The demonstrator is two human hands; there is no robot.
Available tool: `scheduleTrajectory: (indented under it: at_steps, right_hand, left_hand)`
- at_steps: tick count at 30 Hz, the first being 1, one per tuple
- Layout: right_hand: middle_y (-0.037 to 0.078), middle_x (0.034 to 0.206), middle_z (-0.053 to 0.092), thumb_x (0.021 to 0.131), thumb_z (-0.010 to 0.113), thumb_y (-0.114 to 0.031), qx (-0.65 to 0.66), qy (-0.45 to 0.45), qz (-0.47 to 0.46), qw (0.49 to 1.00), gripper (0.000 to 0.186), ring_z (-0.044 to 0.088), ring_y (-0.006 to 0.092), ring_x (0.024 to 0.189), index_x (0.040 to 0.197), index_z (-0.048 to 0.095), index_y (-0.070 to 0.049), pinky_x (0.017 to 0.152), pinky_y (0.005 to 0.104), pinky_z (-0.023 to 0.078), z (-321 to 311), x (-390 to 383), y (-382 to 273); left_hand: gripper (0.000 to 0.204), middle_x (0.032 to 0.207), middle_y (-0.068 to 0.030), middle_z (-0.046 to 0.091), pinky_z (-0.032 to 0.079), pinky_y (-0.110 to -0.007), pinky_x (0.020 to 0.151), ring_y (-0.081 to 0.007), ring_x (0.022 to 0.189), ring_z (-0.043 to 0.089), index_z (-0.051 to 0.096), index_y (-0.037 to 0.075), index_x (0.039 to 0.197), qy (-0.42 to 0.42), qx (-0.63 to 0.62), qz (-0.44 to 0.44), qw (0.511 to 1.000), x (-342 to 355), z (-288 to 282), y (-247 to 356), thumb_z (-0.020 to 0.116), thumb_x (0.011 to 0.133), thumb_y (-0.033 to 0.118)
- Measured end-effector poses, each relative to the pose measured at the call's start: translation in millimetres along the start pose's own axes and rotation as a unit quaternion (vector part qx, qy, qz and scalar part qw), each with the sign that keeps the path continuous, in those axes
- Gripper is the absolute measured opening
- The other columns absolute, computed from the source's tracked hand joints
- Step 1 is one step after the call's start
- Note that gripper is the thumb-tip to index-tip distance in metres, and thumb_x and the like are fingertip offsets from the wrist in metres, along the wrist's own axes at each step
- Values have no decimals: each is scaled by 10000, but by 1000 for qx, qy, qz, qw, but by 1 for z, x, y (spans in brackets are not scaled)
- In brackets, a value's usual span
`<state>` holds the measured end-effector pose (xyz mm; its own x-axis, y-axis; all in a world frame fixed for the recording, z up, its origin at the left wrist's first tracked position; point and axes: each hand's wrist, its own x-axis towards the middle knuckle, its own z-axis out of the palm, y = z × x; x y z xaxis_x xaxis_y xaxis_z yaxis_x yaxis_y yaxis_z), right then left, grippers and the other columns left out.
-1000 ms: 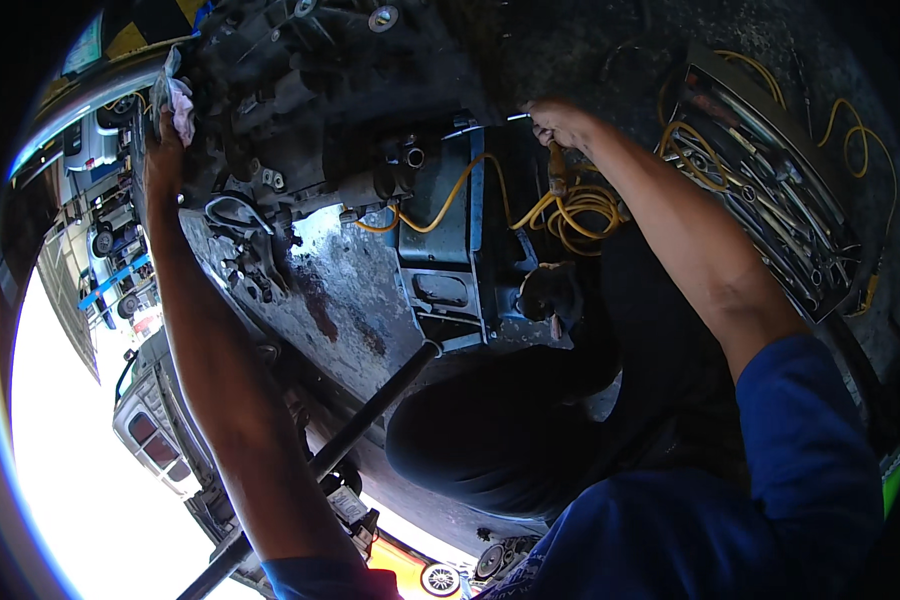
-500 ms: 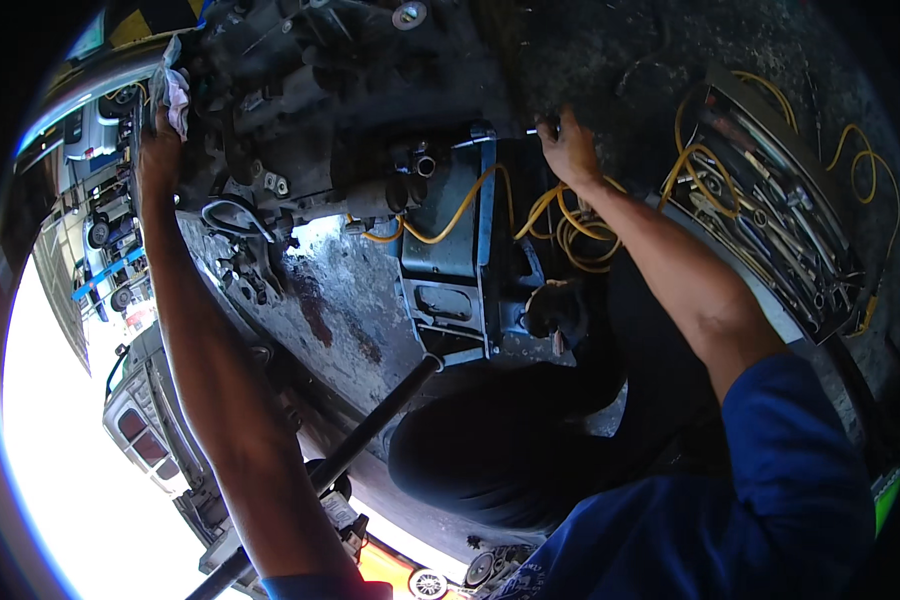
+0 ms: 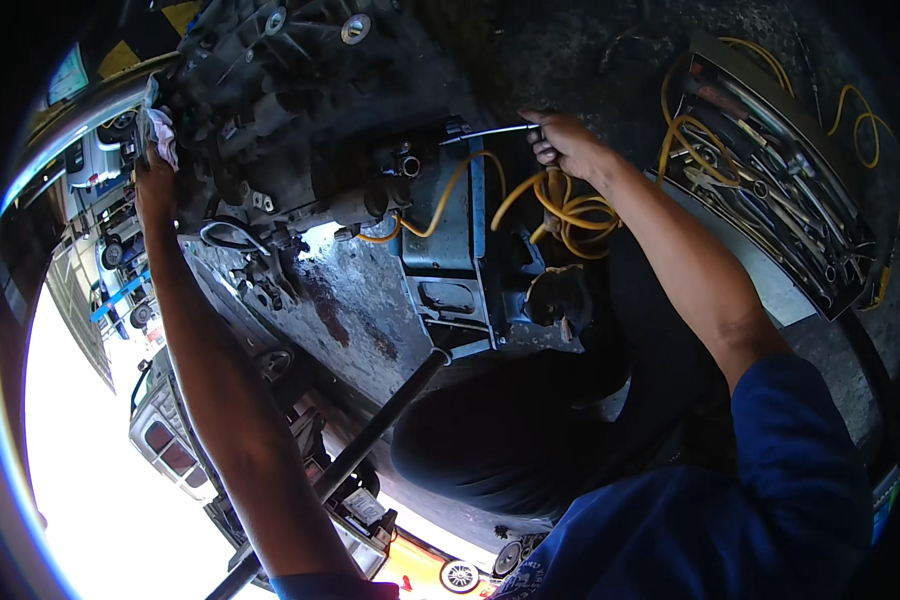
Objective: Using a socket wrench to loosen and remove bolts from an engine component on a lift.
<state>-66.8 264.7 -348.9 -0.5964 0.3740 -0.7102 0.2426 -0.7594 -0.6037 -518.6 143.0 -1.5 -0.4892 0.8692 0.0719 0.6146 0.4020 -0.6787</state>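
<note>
Up at the left, my left hand [image 3: 153, 170] is closed on a crumpled pinkish rag [image 3: 162, 135], beside the dark, grimy metal housing [image 3: 300, 140]. My right hand [image 3: 558, 147] grips the end of a thin silver bar tool [image 3: 495, 131], whose far end reaches into shadow at the housing, above a blue-gray metal jack [image 3: 440, 290]. Coiled yellow hose [image 3: 585, 220] lies just below my right hand, with a brass-coloured fitting among its loops. A long dark jack handle [image 3: 380, 420] runs from the jack toward the lower left.
A metal tray [image 3: 705, 55] of wrenches and pliers sits at the right. A dark, curved part [image 3: 560, 295] lies beside the jack, above my bent leg. Loose metal parts [image 3: 265, 270] are at centre left. Vehicles [image 3: 170, 455] show at the left and bottom.
My right hand first dropped and turned, then moved slightly up, showing more of the silver bar. My left hand and rag are slightly lower and further left in the picture.
</note>
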Motion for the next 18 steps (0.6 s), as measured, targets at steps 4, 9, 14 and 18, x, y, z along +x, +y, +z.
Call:
scheduleTrajectory:
  at_steps: [4, 9, 14, 18]
  right_hand:
    - [-9, 596, 427, 949, 532, -278, 81, -47, 48, 994, 305, 371, 80, 451, 1092, 506, -10, 390, 244, 288, -14, 7, 5]
    - [165, 708, 570, 922, 567, -333, -187, 29, -204, 960, 404, 579, 277, 590, 1107, 516, 23, 461, 369, 432, -18, 24, 18]
    - [236, 888, 618, 928, 555, -354, 104, -103, 27, 989, 431, 643, 312, 697, 1150, 498, 12, 520, 383, 479, -24, 43, 27]
    - [31, 666, 460, 971, 482, -266, -339, 156, -425, 825, 349, 406, 100, 493, 1232, 505, -34, 409, 233, 334, -14, 45, 37]
  left_hand:
    - [468, 1288, -302, 449, 417, -521, 930, -482, 1138, 481, 350, 154, 1372, -23, -77, -92, 993, 8, -4, 14, 255, 940, 305]
    - [474, 1294, -302, 448, 409, -513, 947, -479, 1160, 465, 358, 161, 1373, -38, -127, -101, 986, 1, -14, 25, 263, 937, 319]
    - [484, 1296, -302, 447, 400, -511, 956, -476, 1171, 458, 351, 155, 1378, -50, -103, -106, 988, 4, -18, 17, 266, 935, 332]
    - [513, 1310, -308, 438, 372, -499, 981, -471, 1193, 441, 362, 142, 1379, -50, -99, -70, 991, 2, -14, 15, 259, 935, 378]
